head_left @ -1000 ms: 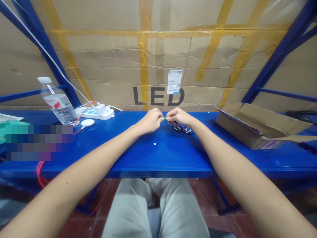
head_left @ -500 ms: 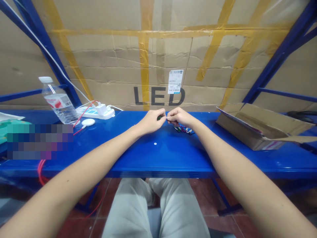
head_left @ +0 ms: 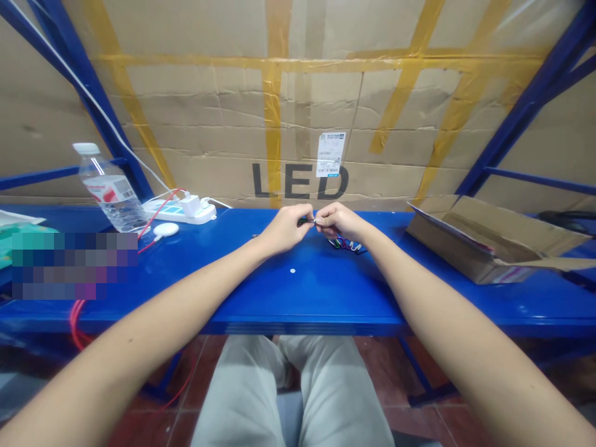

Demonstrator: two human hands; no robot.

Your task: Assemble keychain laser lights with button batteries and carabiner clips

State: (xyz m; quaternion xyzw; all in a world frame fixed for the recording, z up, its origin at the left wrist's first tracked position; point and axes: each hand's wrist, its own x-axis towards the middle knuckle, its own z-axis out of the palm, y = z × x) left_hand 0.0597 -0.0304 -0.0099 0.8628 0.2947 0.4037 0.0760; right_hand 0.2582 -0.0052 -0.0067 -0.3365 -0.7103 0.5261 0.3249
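Near the far edge of the blue table [head_left: 298,298], my left hand [head_left: 289,227] and my right hand [head_left: 342,220] meet fingertip to fingertip. My left fingers are closed on a small dark piece [head_left: 303,221], its kind too small to tell. Where it reaches my right hand it has a pale, shiny end. My right thumb and finger pinch at that end. Under and beside my right hand lie several small coloured loops [head_left: 347,244] in green, purple, white and blue, partly covered by the hand; they look like carabiners. A small white disc [head_left: 292,270] lies nearer me.
At the right stands an open cardboard box [head_left: 475,242]. A tilted-looking plastic bottle [head_left: 112,189], a white power strip [head_left: 181,210] and a round white charger [head_left: 166,230] with red cable are at the left. A large cardboard panel [head_left: 209,124] closes off the back.
My hands have stayed in nearly the same place. More of the dark piece and its pale end now shows between my fingertips.
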